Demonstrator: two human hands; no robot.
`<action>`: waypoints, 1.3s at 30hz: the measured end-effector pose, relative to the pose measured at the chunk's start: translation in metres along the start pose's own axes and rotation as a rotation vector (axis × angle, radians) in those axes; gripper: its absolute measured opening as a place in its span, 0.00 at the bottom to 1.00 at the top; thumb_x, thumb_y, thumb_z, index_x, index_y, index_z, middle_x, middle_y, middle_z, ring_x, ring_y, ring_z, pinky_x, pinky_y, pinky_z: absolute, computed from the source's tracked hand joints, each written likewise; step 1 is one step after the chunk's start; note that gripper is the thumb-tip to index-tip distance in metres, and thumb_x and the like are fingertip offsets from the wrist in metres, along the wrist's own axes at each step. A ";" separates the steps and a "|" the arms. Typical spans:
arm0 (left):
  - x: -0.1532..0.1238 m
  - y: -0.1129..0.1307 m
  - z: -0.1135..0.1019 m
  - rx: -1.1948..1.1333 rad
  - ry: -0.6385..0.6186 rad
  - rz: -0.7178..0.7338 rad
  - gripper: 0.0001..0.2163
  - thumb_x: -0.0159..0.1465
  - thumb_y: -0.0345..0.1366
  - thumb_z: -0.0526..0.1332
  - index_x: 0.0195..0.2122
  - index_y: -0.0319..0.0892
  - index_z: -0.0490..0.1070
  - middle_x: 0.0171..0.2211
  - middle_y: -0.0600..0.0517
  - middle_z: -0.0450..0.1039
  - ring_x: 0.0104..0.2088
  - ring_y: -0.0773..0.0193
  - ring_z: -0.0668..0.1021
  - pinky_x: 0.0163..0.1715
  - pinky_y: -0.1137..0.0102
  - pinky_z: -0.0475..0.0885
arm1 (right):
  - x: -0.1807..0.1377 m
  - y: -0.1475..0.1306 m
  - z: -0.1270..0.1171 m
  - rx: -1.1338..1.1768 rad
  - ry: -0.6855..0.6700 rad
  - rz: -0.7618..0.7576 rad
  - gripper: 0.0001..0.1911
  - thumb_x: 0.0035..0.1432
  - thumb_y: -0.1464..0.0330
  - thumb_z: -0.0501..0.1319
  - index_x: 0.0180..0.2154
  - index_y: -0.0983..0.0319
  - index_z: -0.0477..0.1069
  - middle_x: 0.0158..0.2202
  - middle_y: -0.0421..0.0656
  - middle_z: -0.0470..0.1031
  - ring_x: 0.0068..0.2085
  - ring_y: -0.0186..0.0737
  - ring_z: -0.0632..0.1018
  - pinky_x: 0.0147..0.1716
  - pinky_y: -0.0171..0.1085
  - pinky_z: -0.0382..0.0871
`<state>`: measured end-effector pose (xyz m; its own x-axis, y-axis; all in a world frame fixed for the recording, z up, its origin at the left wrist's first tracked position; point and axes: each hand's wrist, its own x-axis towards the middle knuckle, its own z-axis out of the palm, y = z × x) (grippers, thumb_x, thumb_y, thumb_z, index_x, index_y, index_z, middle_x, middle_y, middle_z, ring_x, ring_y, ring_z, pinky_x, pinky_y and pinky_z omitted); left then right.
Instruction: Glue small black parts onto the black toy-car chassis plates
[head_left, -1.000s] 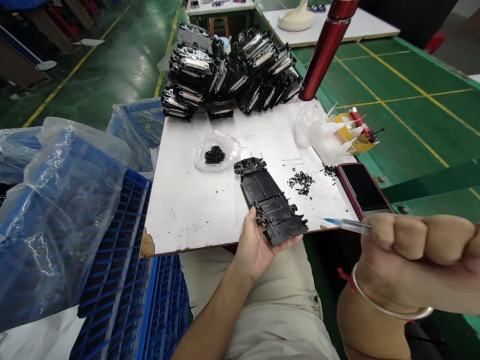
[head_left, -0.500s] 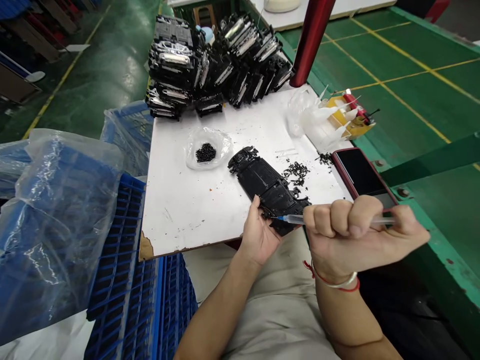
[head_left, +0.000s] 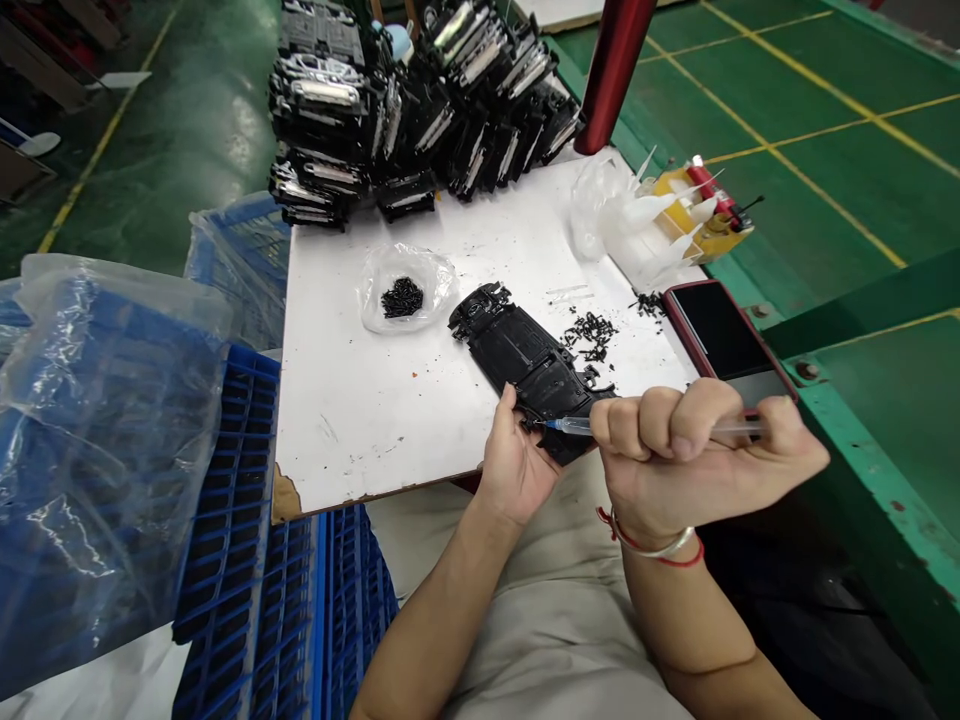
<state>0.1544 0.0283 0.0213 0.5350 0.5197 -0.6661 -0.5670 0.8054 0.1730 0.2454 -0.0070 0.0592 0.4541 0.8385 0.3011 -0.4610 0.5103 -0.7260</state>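
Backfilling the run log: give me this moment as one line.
left hand: holds black chassis | right hand: fist around syringe-like tool, tip at chassis's near end, contact unclear | nearby: loose black parts right of chassis

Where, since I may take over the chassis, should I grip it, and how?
Probably by both long edges of the chassis, near its far end, coming from across the table. It is long and flattish, and that end is uncovered, while the left hand cups the near end, where the syringe in the right hand points.
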 end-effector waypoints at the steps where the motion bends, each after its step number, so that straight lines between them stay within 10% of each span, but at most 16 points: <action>1: 0.000 0.000 0.000 -0.002 0.001 0.001 0.21 0.69 0.48 0.48 0.45 0.39 0.74 0.39 0.46 0.79 0.39 0.58 0.80 0.46 0.61 0.75 | 0.000 0.001 0.000 0.007 0.008 0.000 0.22 0.58 0.57 0.46 0.17 0.60 0.53 0.14 0.33 0.40 0.14 0.28 0.45 0.15 0.34 0.45; 23: 0.001 -0.001 0.000 0.042 0.010 0.024 0.19 0.69 0.48 0.50 0.46 0.40 0.73 0.34 0.49 0.78 0.39 0.60 0.80 0.46 0.65 0.74 | 0.003 0.004 0.002 0.005 -0.049 0.057 0.23 0.59 0.55 0.46 0.18 0.60 0.54 0.13 0.33 0.43 0.14 0.28 0.47 0.15 0.34 0.45; 39: 0.001 0.001 0.000 0.039 0.041 0.023 0.20 0.69 0.47 0.50 0.46 0.37 0.73 0.38 0.47 0.79 0.39 0.60 0.81 0.45 0.65 0.76 | 0.030 0.003 -0.002 0.184 -0.562 0.216 0.27 0.62 0.54 0.43 0.16 0.60 0.59 0.12 0.36 0.50 0.13 0.29 0.51 0.13 0.32 0.48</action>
<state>0.1539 0.0299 0.0204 0.4960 0.5267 -0.6904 -0.5536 0.8043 0.2159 0.2590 0.0191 0.0647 -0.1110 0.8730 0.4749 -0.6438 0.3009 -0.7036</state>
